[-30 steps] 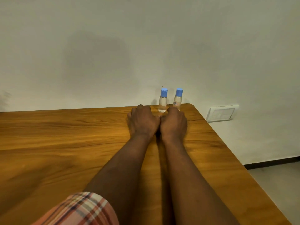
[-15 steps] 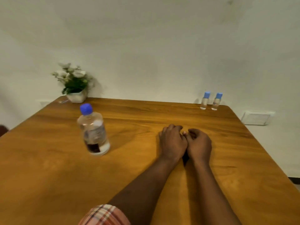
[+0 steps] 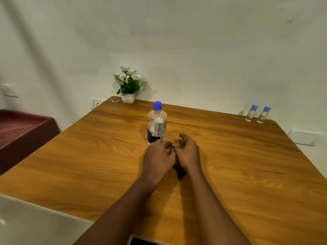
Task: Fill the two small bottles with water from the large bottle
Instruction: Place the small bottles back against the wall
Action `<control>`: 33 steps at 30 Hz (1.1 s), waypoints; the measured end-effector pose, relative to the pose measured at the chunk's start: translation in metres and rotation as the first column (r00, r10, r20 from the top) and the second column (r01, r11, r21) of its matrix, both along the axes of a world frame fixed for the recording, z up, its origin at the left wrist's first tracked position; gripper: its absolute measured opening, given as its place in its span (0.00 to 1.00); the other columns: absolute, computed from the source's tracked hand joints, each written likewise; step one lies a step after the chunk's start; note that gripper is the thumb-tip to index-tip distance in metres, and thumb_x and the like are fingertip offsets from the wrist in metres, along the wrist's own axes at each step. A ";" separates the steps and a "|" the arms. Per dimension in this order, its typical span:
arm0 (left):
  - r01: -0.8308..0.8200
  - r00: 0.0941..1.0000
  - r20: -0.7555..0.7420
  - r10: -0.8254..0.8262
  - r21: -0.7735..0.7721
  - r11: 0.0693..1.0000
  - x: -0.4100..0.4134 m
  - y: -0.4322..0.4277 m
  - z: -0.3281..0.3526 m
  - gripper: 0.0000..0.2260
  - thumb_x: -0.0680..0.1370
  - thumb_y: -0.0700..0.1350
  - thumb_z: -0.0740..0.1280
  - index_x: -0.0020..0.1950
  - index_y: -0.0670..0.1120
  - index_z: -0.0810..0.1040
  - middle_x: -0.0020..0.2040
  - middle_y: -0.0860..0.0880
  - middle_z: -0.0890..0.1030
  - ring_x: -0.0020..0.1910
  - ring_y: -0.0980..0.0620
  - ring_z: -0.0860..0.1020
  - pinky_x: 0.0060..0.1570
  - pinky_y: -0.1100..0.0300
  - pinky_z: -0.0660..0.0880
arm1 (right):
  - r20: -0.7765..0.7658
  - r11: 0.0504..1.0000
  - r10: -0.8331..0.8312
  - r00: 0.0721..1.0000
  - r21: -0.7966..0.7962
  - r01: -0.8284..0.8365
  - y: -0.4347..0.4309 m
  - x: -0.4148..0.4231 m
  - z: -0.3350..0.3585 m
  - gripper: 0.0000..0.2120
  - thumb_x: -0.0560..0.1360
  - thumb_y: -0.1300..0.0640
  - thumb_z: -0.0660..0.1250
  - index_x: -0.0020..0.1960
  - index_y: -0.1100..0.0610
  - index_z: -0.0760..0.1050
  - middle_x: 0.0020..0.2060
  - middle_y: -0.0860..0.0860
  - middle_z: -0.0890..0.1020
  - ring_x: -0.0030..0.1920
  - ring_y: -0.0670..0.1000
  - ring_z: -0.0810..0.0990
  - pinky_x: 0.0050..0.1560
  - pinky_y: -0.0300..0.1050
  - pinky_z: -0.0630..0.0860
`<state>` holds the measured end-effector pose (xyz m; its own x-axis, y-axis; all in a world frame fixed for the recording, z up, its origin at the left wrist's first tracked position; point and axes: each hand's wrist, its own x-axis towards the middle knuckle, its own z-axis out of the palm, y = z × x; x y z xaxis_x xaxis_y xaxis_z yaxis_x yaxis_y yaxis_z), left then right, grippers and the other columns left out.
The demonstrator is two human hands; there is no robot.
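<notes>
The large clear bottle with a blue cap stands upright on the wooden table, just beyond my hands. My left hand rests on the table right in front of the bottle's base, fingers loosely curled and empty. My right hand lies beside it, fingers loosened and slightly apart, holding nothing. Two small clear bottles with light blue caps, one left of the other, stand capped at the table's far right corner, far from both hands.
A white pot of flowers stands at the far left corner. A dark red cabinet is left of the table. Wall sockets sit on the right wall. A pale surface fills the near left.
The view has swung left, bringing the large bottle to the centre. Both hands have drawn back from the small bottles to the bottle's base, and the right hand's fingers have loosened.
</notes>
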<state>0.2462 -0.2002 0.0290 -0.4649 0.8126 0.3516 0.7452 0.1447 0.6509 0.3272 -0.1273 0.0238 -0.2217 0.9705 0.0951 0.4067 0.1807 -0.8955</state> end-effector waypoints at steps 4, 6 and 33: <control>-0.096 0.995 0.010 0.096 -0.022 0.995 -0.035 -0.013 -0.007 0.14 0.77 0.48 0.65 0.60 0.47 0.80 0.54 0.49 0.80 0.54 0.51 0.77 0.52 0.56 0.74 | 0.035 0.994 0.111 0.993 0.007 -0.111 -0.008 -0.032 0.003 0.39 0.69 0.58 0.75 0.75 0.53 0.61 0.68 0.53 0.75 0.67 0.53 0.74 0.62 0.46 0.74; -0.136 0.991 0.012 0.137 -0.041 0.990 -0.049 -0.016 -0.012 0.14 0.78 0.50 0.64 0.61 0.47 0.80 0.55 0.48 0.80 0.55 0.51 0.76 0.52 0.57 0.73 | 0.019 0.990 0.130 0.991 0.045 -0.131 -0.011 -0.044 0.003 0.38 0.67 0.58 0.77 0.73 0.52 0.65 0.65 0.51 0.78 0.64 0.53 0.77 0.55 0.43 0.74; -0.224 0.974 0.002 0.226 -0.121 0.967 -0.188 0.155 -0.019 0.21 0.78 0.50 0.64 0.68 0.43 0.72 0.64 0.44 0.76 0.63 0.45 0.73 0.63 0.48 0.71 | 0.074 0.977 -0.132 0.989 0.176 0.117 0.134 -0.177 -0.011 0.34 0.67 0.48 0.77 0.67 0.54 0.67 0.63 0.52 0.78 0.62 0.56 0.77 0.58 0.49 0.76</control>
<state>0.0583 -0.0448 0.0104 -0.6455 0.7218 0.2497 0.6743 0.3849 0.6303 0.1503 0.0071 0.0130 -0.1147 0.9619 0.2480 0.5086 0.2713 -0.8172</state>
